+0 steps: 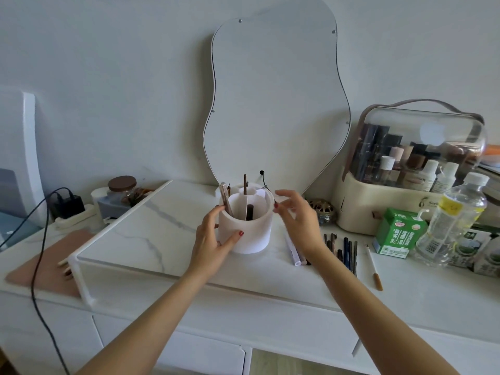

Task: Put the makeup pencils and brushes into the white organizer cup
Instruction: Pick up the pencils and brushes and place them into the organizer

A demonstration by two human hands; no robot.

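Observation:
The white organizer cup stands on a marble-look shelf in the middle, with several pencils and brushes upright in its divided sections. My left hand wraps the cup's left side, thumb on its front. My right hand hovers at the cup's right rim with fingers spread, holding nothing that I can see. To the right of that hand, several dark makeup pencils lie in a row on the table. A pale pen lies beneath my right wrist. A white pencil with a brown end lies further right.
A wavy mirror leans on the wall behind the cup. A clear-lidded cosmetics case, a green carton and a plastic bottle crowd the right. A black cable and charger sit at left.

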